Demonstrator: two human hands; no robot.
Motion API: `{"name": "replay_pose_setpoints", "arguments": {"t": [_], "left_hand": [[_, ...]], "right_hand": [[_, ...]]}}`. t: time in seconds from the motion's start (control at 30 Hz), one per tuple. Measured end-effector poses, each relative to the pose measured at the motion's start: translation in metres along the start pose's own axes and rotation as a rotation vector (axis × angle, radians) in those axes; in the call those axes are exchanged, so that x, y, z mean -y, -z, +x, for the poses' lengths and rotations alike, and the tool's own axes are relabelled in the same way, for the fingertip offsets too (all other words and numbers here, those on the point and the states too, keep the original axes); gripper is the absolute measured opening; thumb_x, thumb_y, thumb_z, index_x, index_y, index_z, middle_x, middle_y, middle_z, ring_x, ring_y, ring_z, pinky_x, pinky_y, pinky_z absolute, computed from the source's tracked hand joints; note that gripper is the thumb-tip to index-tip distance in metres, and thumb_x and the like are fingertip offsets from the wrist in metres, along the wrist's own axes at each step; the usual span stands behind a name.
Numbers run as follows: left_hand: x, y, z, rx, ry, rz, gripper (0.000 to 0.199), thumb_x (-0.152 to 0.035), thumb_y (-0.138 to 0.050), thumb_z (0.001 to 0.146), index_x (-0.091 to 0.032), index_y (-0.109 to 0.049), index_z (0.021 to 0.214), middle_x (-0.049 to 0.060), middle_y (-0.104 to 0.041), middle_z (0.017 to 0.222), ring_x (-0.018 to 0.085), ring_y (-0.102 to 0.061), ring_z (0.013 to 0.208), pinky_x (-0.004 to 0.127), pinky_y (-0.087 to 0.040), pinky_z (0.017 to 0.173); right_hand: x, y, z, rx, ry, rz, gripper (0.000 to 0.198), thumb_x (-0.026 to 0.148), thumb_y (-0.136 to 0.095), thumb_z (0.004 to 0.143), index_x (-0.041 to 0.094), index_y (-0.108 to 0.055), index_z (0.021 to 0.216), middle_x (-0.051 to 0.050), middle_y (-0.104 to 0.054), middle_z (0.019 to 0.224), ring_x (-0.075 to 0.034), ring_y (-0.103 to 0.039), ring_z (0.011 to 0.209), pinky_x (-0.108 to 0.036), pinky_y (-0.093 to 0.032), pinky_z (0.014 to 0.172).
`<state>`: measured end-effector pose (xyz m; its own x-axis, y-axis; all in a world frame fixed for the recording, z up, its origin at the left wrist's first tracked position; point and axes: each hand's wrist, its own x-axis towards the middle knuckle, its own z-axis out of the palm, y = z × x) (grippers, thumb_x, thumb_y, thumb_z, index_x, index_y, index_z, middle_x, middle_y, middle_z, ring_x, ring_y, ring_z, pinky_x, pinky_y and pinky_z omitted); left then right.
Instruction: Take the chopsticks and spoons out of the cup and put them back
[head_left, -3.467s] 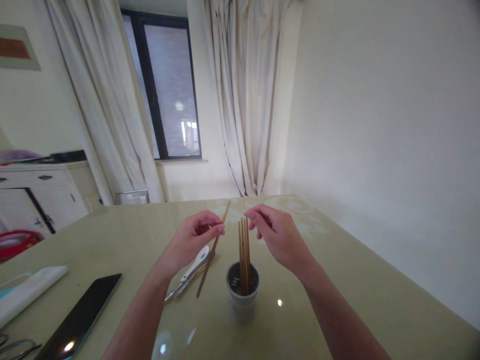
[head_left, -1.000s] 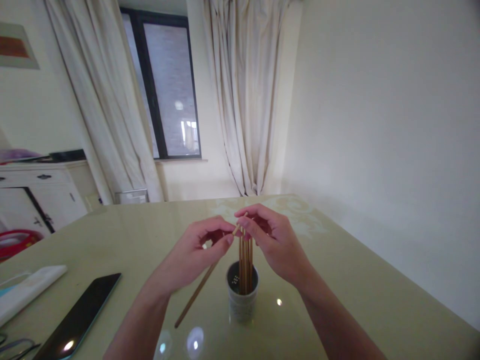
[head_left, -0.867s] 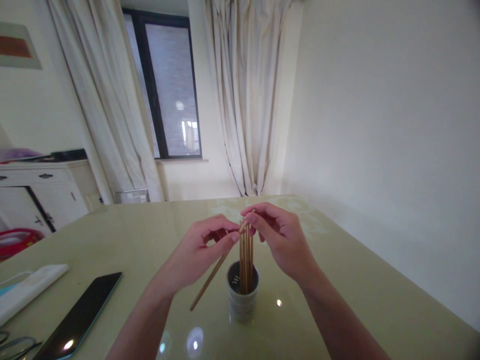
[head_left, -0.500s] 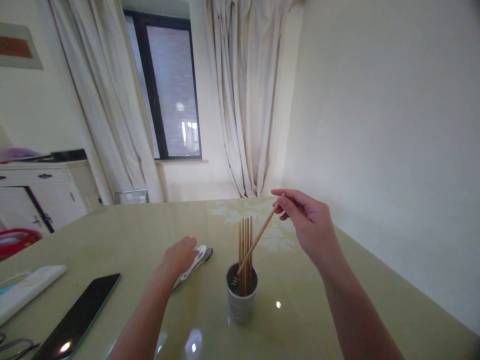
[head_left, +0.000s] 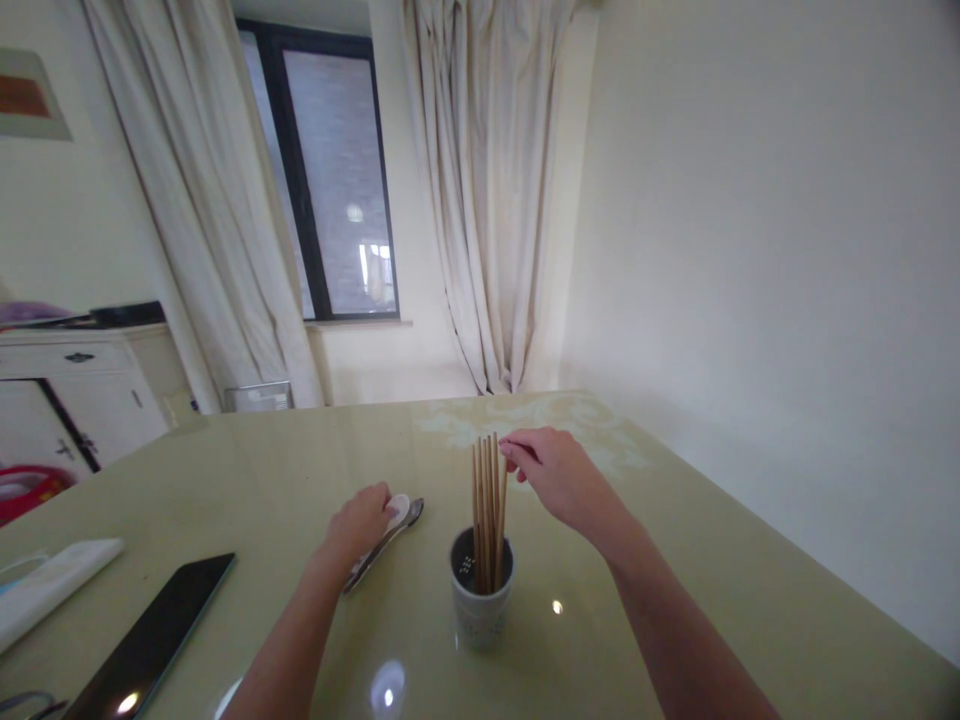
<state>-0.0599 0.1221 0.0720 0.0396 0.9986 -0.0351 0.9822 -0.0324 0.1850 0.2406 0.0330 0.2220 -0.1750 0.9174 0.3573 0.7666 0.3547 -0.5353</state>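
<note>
A grey patterned cup (head_left: 482, 615) stands upright on the table with several wooden chopsticks (head_left: 485, 510) in it. My right hand (head_left: 551, 470) is closed in a pinch on the top end of the rightmost chopstick, whose lower end is inside the cup. Left of the cup, my left hand (head_left: 358, 522) is low over the table, its fingers curled at a white spoon (head_left: 399, 508); the hand covers part of that spoon. Alongside it lies a metal spoon (head_left: 405, 522), its bowl pointing away from me.
A dark phone or tablet (head_left: 154, 640) lies at the left, beside a white power strip-like object (head_left: 56, 590). Cables (head_left: 34, 703) show at the lower left corner. The glossy table (head_left: 405, 440) meets a wall on the right. Behind are curtains (head_left: 487, 200) and a white cabinet (head_left: 105, 385).
My right hand has moved left and down, bringing the chopstick from a steep slant to nearly upright among the others. The white spoon has shifted slightly at my left hand.
</note>
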Motion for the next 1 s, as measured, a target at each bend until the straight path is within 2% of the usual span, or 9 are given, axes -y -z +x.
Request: {"name": "replay_pose_setpoints", "arguments": {"t": [0.13,0.23,0.33,0.5,0.6,0.73,0.8,0.9,1.0], "left_hand": [[-0.003,0.024,-0.002,-0.035,-0.013,-0.047,0.018,-0.027,-0.051,0.100,-0.020,-0.066,0.094,0.010,-0.077,0.104,0.024,-0.071,0.099,0.030,-0.045,0.079],[-0.015,0.059,-0.015,-0.123,-0.151,-0.262,0.025,-0.037,-0.051,0.101,-0.019,-0.066,0.092,0.008,-0.077,0.096,0.022,-0.070,0.090,0.029,-0.047,0.076],[-0.044,0.096,-0.042,-0.220,-0.394,-0.702,0.034,-0.052,-0.060,0.097,-0.019,-0.068,0.094,0.003,-0.074,0.085,0.018,-0.067,0.077,0.027,-0.048,0.067],[-0.099,0.123,-0.092,-0.224,-0.568,-0.992,0.030,-0.049,-0.071,0.093,-0.019,-0.072,0.095,0.002,-0.076,0.083,0.016,-0.069,0.074,0.026,-0.053,0.068],[-0.111,0.124,-0.102,-0.191,-0.586,-1.032,0.027,-0.046,-0.072,0.093,-0.019,-0.074,0.096,0.003,-0.078,0.086,0.016,-0.071,0.077,0.026,-0.056,0.071],[-0.101,0.116,-0.085,-0.125,-0.587,-1.017,0.030,-0.048,-0.068,0.094,-0.019,-0.075,0.097,0.003,-0.078,0.087,0.017,-0.071,0.079,0.028,-0.055,0.074],[-0.088,0.104,-0.066,-0.126,-0.524,-0.848,0.031,-0.046,-0.060,0.098,-0.019,-0.074,0.096,0.004,-0.077,0.085,0.019,-0.070,0.078,0.030,-0.054,0.074],[-0.063,0.071,-0.037,-0.148,-0.332,-0.375,0.022,-0.033,-0.056,0.099,-0.019,-0.073,0.094,0.009,-0.079,0.097,0.023,-0.072,0.092,0.032,-0.049,0.082],[-0.040,0.036,-0.017,-0.072,-0.154,-0.082,0.016,-0.025,-0.057,0.096,-0.019,-0.072,0.099,0.012,-0.077,0.110,0.026,-0.070,0.105,0.032,-0.046,0.087]], "right_hand": [[0.003,0.001,-0.001,0.030,-0.042,-0.120,0.037,0.025,-0.055,0.104,0.018,-0.075,0.073,-0.005,-0.076,0.073,-0.018,-0.070,0.072,-0.028,-0.042,0.070],[0.007,0.007,-0.003,-0.116,-0.011,-0.104,0.029,0.029,-0.056,0.105,0.018,-0.078,0.088,-0.007,-0.079,0.086,-0.021,-0.070,0.080,-0.030,-0.043,0.073],[0.017,0.011,-0.009,-0.306,0.095,0.054,0.025,0.033,-0.057,0.105,0.019,-0.077,0.100,-0.007,-0.079,0.094,-0.020,-0.069,0.082,-0.030,-0.046,0.074],[0.036,0.007,-0.021,-0.225,0.234,0.362,0.015,0.035,-0.070,0.099,0.023,-0.077,0.105,-0.001,-0.078,0.088,-0.016,-0.070,0.075,-0.025,-0.050,0.064],[0.038,0.006,-0.023,-0.233,0.279,0.316,0.008,0.027,-0.071,0.098,0.023,-0.077,0.094,-0.001,-0.077,0.088,-0.016,-0.071,0.079,-0.025,-0.051,0.069],[0.030,0.010,-0.019,-0.252,0.300,0.160,0.008,0.021,-0.071,0.098,0.021,-0.077,0.094,-0.002,-0.076,0.088,-0.016,-0.069,0.078,-0.027,-0.050,0.073],[0.026,0.011,-0.016,-0.227,0.286,0.053,0.008,0.020,-0.070,0.098,0.020,-0.078,0.094,-0.003,-0.076,0.091,-0.017,-0.068,0.081,-0.028,-0.048,0.074],[0.023,0.006,-0.013,-0.099,0.249,-0.112,0.011,0.020,-0.068,0.099,0.021,-0.078,0.093,-0.004,-0.076,0.094,-0.017,-0.068,0.082,-0.028,-0.045,0.075],[0.024,-0.005,-0.012,0.059,0.213,-0.266,0.015,0.022,-0.066,0.100,0.021,-0.078,0.091,-0.004,-0.077,0.093,-0.018,-0.069,0.083,-0.028,-0.043,0.073]]}}
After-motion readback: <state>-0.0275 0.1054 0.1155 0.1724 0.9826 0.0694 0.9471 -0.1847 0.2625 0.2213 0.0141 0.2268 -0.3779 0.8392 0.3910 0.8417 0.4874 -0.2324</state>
